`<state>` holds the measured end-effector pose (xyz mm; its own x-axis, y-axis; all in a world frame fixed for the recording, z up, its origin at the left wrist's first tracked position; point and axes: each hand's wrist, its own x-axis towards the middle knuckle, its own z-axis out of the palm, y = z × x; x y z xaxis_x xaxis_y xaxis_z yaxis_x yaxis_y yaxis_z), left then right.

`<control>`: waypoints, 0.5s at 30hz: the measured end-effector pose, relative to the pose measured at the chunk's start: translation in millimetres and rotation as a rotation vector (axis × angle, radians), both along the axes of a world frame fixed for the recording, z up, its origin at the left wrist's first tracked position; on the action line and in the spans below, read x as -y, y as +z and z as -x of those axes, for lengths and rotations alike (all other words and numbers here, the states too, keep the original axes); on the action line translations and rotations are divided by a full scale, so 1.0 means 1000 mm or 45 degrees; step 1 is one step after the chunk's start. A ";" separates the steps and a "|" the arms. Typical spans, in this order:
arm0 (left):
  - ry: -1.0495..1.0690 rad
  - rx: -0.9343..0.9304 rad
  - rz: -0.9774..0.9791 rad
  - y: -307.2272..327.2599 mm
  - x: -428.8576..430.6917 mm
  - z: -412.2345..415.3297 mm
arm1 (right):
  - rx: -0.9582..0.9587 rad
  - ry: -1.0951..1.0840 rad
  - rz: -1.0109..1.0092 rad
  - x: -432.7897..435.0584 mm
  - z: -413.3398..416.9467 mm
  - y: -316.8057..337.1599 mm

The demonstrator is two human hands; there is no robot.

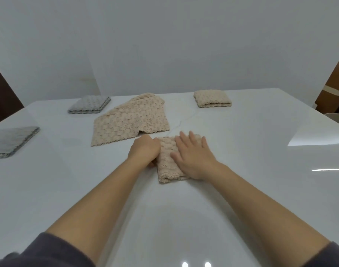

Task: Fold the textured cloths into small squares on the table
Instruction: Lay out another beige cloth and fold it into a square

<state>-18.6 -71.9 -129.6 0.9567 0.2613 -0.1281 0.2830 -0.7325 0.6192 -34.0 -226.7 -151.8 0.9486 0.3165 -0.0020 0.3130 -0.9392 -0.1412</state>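
Your left hand (143,149) curls around the left edge of a folded beige cloth (167,164) near the middle of the counter (251,151), while your right hand (194,158) presses flat on top, fingers spread. You seem to be finishing this square. Next, likely smooth it flat, then reach for the half-spread beige cloth (130,122) just behind. No containers appear in view.

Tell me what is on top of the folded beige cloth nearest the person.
The right hand lies flat on the folded beige cloth, fingers spread, covering its right half. The left hand, fingers curled, holds its left edge. The cloth under both hands is hidden.
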 end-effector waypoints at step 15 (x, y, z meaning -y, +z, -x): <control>-0.289 -0.022 0.557 0.013 0.004 0.026 | -0.114 -0.407 -1.097 0.038 -0.014 0.017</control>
